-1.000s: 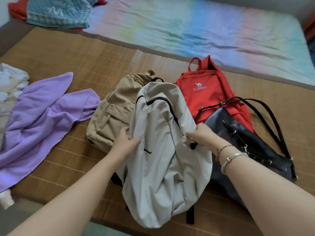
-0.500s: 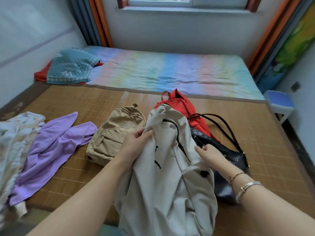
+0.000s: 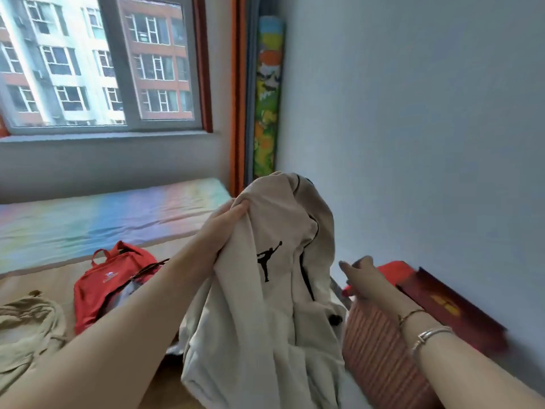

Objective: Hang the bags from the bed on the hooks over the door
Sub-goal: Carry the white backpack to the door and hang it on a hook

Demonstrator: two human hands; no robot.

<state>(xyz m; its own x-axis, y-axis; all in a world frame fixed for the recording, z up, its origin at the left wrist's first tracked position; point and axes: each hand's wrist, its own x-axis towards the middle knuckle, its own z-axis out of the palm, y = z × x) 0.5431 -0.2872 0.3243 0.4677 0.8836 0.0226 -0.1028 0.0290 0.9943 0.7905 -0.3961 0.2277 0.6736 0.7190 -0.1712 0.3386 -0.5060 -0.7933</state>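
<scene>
A pale grey backpack (image 3: 265, 305) with a black jumping-figure logo hangs lifted above the bed, and my left hand (image 3: 227, 222) grips its fabric near the top. My right hand (image 3: 361, 276) is off the bag, to its right, with fingers loosely spread and nothing in them. A red backpack (image 3: 106, 281) lies on the bamboo mat (image 3: 44, 278) behind my left arm, with a black bag (image 3: 138, 278) partly hidden beside it. A tan backpack (image 3: 26, 329) lies at the lower left. No door or hooks are in view.
A window (image 3: 97, 60) fills the upper left above a rainbow-coloured mattress (image 3: 103, 219). A plain wall (image 3: 427, 143) stands close on the right, with a rolled colourful mat (image 3: 267, 95) in the corner. A dark red box (image 3: 451, 311) and a striped item (image 3: 380, 355) sit near the wall.
The grey backpack came up off the bed in my left hand. My right hand let go of it. The view swung up and to the right toward the wall.
</scene>
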